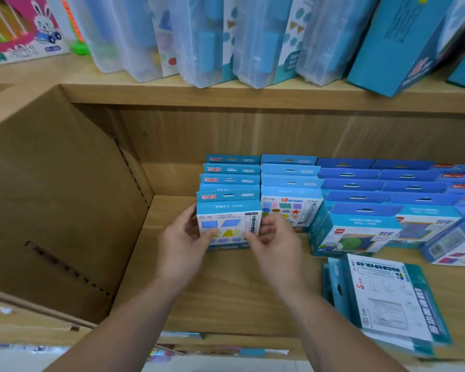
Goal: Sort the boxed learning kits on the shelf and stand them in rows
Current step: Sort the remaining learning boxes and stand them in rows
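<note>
Several rows of small blue boxed kits stand upright on the wooden shelf (226, 291). The front box (228, 224) of the leftmost row shows coloured shapes on its white face. My left hand (183, 242) holds its left side with the thumb on the front. My right hand (271, 237) grips its right edge. Behind it stand several light-blue boxes (230, 181) of the same kind. To its right is a row (290, 183) fronted by a box with a red star, then darker blue rows (360, 189).
A large open cardboard box (59, 205) fills the shelf's left part. Flat teal kit packs (387, 299) lie stacked at the front right. On the shelf above, clear plastic cases (199, 38) and teal boxes (403, 41) lean.
</note>
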{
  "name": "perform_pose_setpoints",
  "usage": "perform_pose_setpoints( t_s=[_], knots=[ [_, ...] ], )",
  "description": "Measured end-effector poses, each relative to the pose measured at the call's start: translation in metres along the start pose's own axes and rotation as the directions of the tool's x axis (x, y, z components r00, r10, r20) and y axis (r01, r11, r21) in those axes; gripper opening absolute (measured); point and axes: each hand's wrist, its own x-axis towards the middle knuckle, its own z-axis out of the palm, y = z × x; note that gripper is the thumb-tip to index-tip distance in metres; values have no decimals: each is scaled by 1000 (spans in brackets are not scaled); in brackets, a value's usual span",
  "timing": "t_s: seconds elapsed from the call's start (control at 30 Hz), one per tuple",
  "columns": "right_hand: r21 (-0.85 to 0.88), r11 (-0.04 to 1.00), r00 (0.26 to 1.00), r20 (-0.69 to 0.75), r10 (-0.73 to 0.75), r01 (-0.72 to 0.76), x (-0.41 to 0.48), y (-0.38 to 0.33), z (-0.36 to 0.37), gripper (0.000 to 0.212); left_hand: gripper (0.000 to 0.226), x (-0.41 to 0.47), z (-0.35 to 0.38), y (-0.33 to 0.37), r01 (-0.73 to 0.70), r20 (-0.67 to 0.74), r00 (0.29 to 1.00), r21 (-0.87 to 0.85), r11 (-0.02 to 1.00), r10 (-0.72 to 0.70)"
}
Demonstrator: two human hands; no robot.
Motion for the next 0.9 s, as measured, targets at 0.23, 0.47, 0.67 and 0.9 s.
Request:
perform_pose_setpoints(
  t_s=[0.23,0.47,0.67,0.9],
  knots=[
    [-44,999,997,-73,5,-8,4,3,9,24,65,12,2,-2,-64,-51,996,105,992,70],
    [-38,999,997,-76,16,-19,3,-1,10,28,57,18,2,-9,-102,-56,993,91,991,107],
    [-15,1000,998,-62,18,-19,-9,-3,-13,25,59,-2,0,-18,-68,-158,984,67,995,78],
    [-48,993,987,-114,-113,108,-32,6,-87,16,29,-58,38,-5,-184,-49,982,-6,983,183]
  ],
)
